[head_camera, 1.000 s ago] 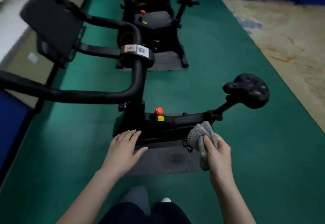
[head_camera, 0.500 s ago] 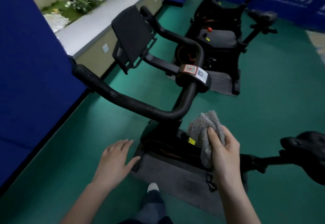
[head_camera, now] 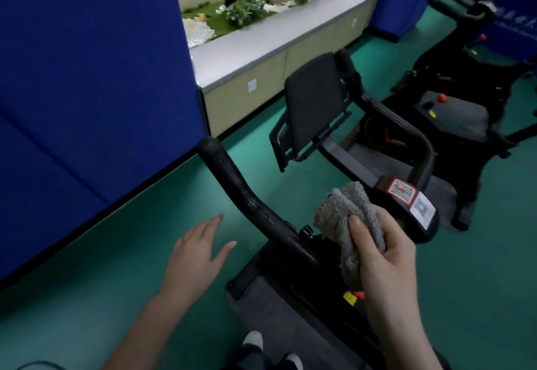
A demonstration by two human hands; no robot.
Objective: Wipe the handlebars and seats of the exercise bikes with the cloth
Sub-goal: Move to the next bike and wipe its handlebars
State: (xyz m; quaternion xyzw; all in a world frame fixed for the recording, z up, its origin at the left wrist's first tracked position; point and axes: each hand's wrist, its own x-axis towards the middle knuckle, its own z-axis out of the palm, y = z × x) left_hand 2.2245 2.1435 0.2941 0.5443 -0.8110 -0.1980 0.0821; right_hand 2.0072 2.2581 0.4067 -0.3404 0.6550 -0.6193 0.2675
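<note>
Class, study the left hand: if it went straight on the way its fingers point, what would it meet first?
Most likely the black handlebar just ahead: the open left hand points up and right at its outer arm. Depth is unclear, so it might pass underneath.

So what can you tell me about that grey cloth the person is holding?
The cloth is grey and fluffy, like terry towelling, bunched into a loose wad. The right hand grips it, thumb pressed across its front; a crumpled end sticks up above the thumb and a tail hangs below. It is held near the middle of the near bike's black handlebar; whether it touches the bar cannot be told.
</note>
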